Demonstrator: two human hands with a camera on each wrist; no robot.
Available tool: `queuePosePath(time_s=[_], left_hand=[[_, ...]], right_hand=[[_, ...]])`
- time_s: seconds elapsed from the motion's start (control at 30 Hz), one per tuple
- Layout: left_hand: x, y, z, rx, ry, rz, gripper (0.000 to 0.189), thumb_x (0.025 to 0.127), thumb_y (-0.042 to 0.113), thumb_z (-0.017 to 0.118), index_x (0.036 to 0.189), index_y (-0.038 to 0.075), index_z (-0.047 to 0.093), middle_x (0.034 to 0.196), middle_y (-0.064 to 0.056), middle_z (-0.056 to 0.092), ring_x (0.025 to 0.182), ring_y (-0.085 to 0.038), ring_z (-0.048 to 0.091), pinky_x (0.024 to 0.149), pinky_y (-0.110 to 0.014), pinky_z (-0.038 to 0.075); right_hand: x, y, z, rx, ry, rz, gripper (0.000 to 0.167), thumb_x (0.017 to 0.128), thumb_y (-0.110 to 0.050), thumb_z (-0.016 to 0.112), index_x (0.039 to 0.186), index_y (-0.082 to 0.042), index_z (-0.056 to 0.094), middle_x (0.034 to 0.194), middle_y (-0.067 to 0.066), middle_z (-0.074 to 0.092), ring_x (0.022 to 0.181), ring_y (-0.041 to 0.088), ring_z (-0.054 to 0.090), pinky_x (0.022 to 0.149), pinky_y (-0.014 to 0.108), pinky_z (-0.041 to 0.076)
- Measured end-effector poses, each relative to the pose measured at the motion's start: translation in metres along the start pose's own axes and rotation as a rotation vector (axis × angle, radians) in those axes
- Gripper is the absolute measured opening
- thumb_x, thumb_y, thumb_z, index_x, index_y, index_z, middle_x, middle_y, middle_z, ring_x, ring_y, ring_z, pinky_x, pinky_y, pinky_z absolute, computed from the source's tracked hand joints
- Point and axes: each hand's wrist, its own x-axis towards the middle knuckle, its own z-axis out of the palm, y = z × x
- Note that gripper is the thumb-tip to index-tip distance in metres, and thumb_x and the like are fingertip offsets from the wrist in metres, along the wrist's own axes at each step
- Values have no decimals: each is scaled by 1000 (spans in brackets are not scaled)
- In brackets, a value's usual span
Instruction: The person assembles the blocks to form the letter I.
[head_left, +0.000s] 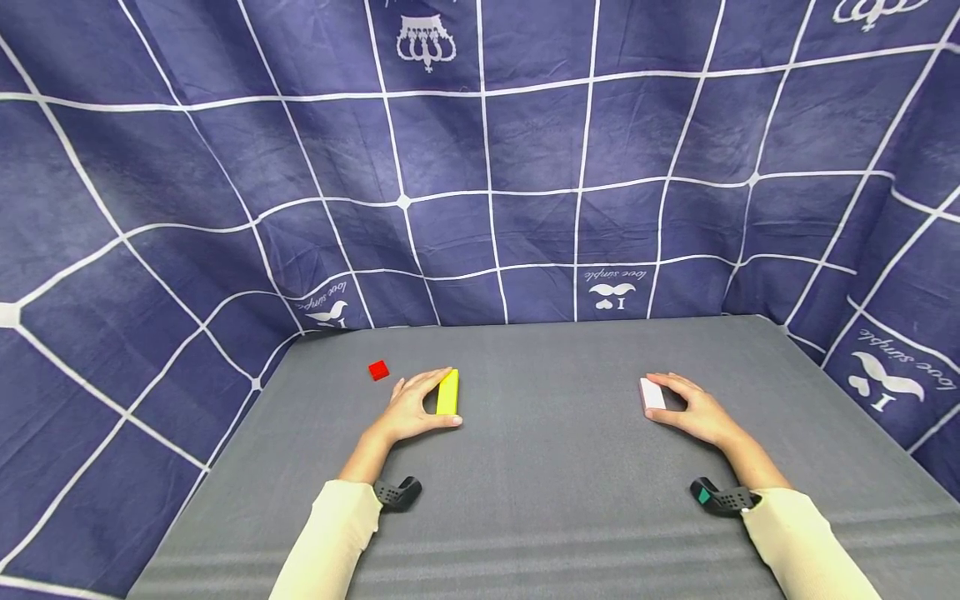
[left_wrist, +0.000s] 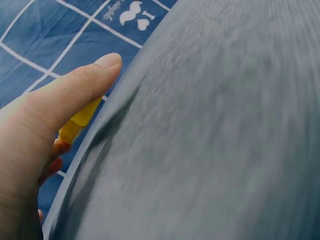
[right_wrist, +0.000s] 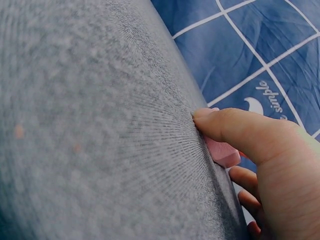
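Observation:
On the left of the grey surface, my left hand (head_left: pixel 407 412) holds a yellow rectangular block (head_left: pixel 447 392) between the thumb at its near end and the fingers at its far end. The left wrist view shows only part of that yellow block (left_wrist: pixel 75 125), behind the thumb. Over on the right, my right hand (head_left: pixel 699 413) pinches a pale pink block (head_left: pixel 652 395) the same way, thumb near and fingers far. In the right wrist view the thumb partly covers the pink block (right_wrist: pixel 223 152). A small red block (head_left: pixel 378 370) lies beyond the left hand, untouched.
A grey cloth-covered table (head_left: pixel 551 467) spreads beneath both hands, with soft folds along its near side. Behind it and at both sides hangs a blue curtain (head_left: pixel 532 225) with white grid lines. Each wrist wears a black band.

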Motion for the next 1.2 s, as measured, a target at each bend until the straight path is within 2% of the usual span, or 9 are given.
queuePosePath(time_s=[0.17, 0.33, 0.5, 0.67, 0.93, 1.2], left_hand=[[8, 8, 6, 13, -8, 4, 93, 73, 56, 77, 150, 19, 40, 149, -5, 44, 140, -26, 32, 109, -66, 8], [13, 15, 11, 9, 18, 18, 93, 72, 57, 77, 149, 16, 43, 146, -8, 48, 137, -28, 36, 107, -67, 11], [17, 21, 17, 19, 35, 34, 93, 72, 57, 77, 148, 16, 44, 144, -7, 49, 136, -28, 37, 107, -67, 12], [24, 28, 24, 31, 18, 21, 94, 73, 59, 76, 150, 19, 41, 147, -4, 47, 138, -24, 35, 109, -64, 10], [30, 41, 33, 47, 25, 52, 92, 73, 61, 75, 149, 18, 43, 144, -5, 50, 136, -26, 38, 109, -65, 12], [35, 57, 42, 83, 21, 56, 91, 72, 64, 72, 148, 22, 44, 144, -1, 51, 135, -23, 40, 110, -62, 12]], right_hand=[[0, -2, -1, 3, -7, 14, 63, 80, -27, 79, 134, -5, 56, 136, 27, 49, 130, 49, 37, 101, 64, 27], [0, -2, 0, 0, -4, 0, 62, 80, -25, 80, 133, -4, 57, 135, 25, 50, 127, 45, 42, 99, 59, 30], [1, -1, -1, -7, -10, -4, 63, 80, -25, 79, 134, -3, 56, 136, 27, 49, 128, 47, 40, 100, 62, 29], [1, -1, -2, -13, -15, 3, 63, 80, -27, 79, 134, -4, 56, 137, 29, 46, 129, 49, 38, 101, 63, 28], [1, 0, -1, -21, -16, 4, 63, 81, -28, 79, 135, -5, 56, 137, 26, 48, 128, 47, 39, 100, 62, 29], [0, 0, -1, -12, -6, 6, 63, 80, -28, 79, 134, -4, 56, 137, 27, 48, 129, 49, 38, 100, 64, 28]])
